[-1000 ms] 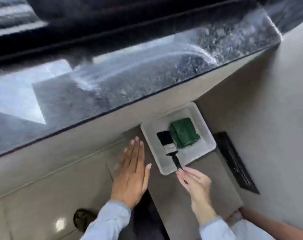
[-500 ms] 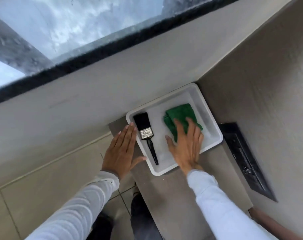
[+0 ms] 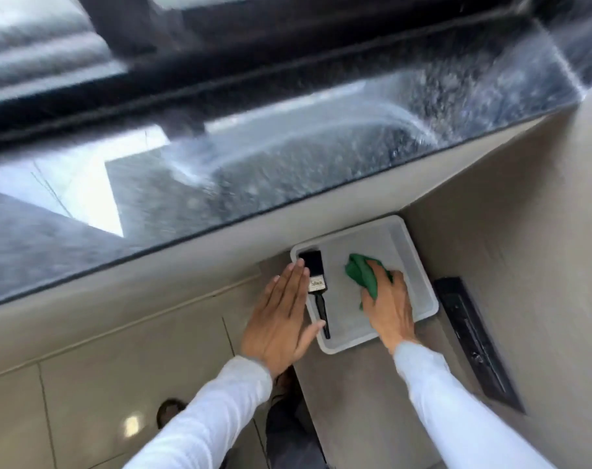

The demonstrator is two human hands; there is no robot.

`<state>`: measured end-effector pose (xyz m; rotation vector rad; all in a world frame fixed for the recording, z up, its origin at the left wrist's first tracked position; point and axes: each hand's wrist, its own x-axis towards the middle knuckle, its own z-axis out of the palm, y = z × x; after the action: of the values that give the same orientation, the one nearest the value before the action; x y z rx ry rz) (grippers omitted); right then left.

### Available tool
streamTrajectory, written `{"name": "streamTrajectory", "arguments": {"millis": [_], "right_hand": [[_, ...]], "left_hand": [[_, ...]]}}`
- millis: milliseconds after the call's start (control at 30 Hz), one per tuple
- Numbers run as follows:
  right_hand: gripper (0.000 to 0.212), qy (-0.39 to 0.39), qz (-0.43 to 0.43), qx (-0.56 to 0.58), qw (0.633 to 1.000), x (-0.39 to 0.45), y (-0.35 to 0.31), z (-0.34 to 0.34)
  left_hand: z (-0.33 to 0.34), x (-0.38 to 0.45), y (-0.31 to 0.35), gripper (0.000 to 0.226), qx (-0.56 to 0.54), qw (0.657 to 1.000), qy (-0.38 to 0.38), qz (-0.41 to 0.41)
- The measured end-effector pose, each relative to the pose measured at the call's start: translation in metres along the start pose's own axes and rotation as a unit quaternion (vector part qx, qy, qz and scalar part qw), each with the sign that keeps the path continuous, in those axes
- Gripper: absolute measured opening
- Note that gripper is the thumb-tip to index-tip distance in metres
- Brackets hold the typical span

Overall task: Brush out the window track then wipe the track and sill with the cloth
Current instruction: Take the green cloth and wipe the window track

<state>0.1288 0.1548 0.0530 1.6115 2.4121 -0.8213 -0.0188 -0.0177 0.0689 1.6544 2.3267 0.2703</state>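
Observation:
A white tray [image 3: 419,265] sits on a low ledge below the dark polished sill [image 3: 288,164]. In its left half lies a black paint brush [image 3: 316,282], bristles pointing away from me. My right hand [image 3: 387,306] is closed on the bunched green cloth [image 3: 360,272] in the tray's right half. My left hand [image 3: 281,316] hovers flat with fingers together at the tray's left rim, beside the brush and holding nothing. The dark window track [image 3: 220,72] runs along the back of the sill, blurred.
A beige wall [image 3: 511,238] rises to the right of the tray, with a dark floor vent [image 3: 474,340] at its foot. Pale floor tiles [image 3: 118,384] spread to the left. My legs and a shoe [image 3: 167,409] show below.
My right hand has closed on the green cloth and crumpled it up from lying flat. The camera tilted up, bringing the sill and track back into view. The left hand stays flat by the tray.

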Motion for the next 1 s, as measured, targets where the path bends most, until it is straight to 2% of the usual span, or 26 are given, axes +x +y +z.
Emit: {"name": "streamTrajectory", "arguments": {"millis": [167,300,400,467,567,633,700,767,800,900,967,1000], "right_hand": [[0.054,0.06,-0.027,0.133,0.989,-0.107,-0.082,-0.056],[0.055,0.102,-0.074,0.204,0.971,-0.184,-0.179,-0.096],[0.054,0.139,-0.136,0.246,0.949,-0.216,-0.255,-0.117],[0.064,0.158,-0.186,0.252,0.936,-0.217,-0.307,-0.125],[0.085,0.202,-0.254,0.16,0.932,-0.193,-0.38,-0.134],[0.082,0.231,-0.275,0.062,0.931,-0.167,-0.423,-0.138],[0.074,0.21,-0.26,-0.057,0.941,-0.14,-0.447,-0.133],[0.075,0.173,-0.231,-0.146,0.946,-0.122,-0.45,-0.119],[0.079,0.179,-0.236,-0.176,0.939,-0.116,-0.446,-0.116],[0.085,0.222,-0.318,-0.231,0.892,-0.101,-0.436,-0.122],[0.078,0.197,-0.378,-0.246,0.871,-0.085,-0.431,-0.128],[0.071,0.171,-0.392,-0.218,0.877,-0.081,-0.431,-0.13]], "left_hand": [[-0.129,-0.063,-0.013,0.079,-0.007,0.996,0.09,-0.014],[-0.233,-0.124,-0.057,0.076,0.0,0.983,0.182,-0.022],[-0.291,-0.155,-0.107,0.072,0.003,0.966,0.248,-0.071],[-0.319,-0.168,-0.144,0.069,0.012,0.954,0.271,-0.124],[-0.336,-0.172,-0.194,0.068,0.036,0.945,0.255,-0.2],[-0.334,-0.17,-0.218,0.07,0.053,0.943,0.236,-0.23],[-0.323,-0.165,-0.234,0.071,0.075,0.944,0.225,-0.231],[-0.312,-0.162,-0.245,0.065,0.091,0.94,0.241,-0.222],[-0.307,-0.16,-0.249,0.063,0.088,0.938,0.253,-0.22],[-0.303,-0.158,-0.252,0.061,0.077,0.93,0.283,-0.221],[-0.3,-0.157,-0.253,0.06,0.069,0.931,0.284,-0.218],[-0.3,-0.157,-0.253,0.06,0.066,0.931,0.287,-0.217]]}}
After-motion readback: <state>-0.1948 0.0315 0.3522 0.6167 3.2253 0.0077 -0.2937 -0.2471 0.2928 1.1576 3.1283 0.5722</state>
